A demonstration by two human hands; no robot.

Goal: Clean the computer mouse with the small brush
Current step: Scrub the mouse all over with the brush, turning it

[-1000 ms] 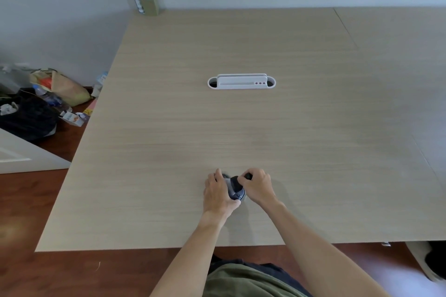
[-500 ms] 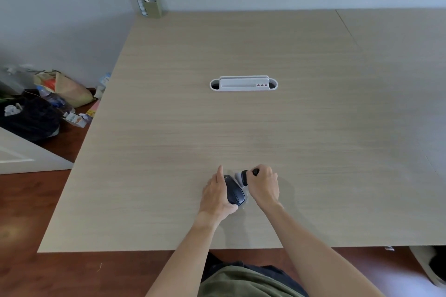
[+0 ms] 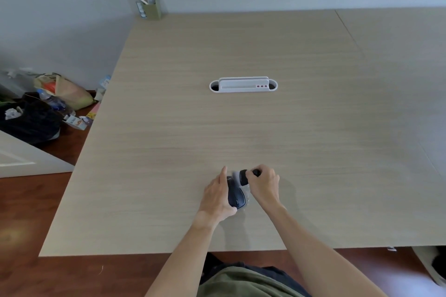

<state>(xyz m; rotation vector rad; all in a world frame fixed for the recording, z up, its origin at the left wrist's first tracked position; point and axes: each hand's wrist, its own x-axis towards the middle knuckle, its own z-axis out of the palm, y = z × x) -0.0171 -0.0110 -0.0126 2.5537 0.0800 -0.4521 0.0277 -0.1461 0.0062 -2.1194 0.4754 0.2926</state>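
Observation:
A dark computer mouse (image 3: 236,196) lies on the wooden table (image 3: 241,128) near its front edge. My left hand (image 3: 217,196) holds the mouse by its left side, thumb at its near end. My right hand (image 3: 265,184) grips a small black brush (image 3: 244,176) with pale bristles. The brush head sits at the far end of the mouse, touching it or just above it. The bristles are blurred.
A white cable grommet (image 3: 243,85) is set into the table's middle. A small green pen holder (image 3: 150,6) stands at the far left corner by the wall. Bags and clutter (image 3: 48,103) lie on the floor to the left.
The brush has moved from over the mouse's middle to its far end. More of the mouse's top now shows. My left hand has kept its hold.

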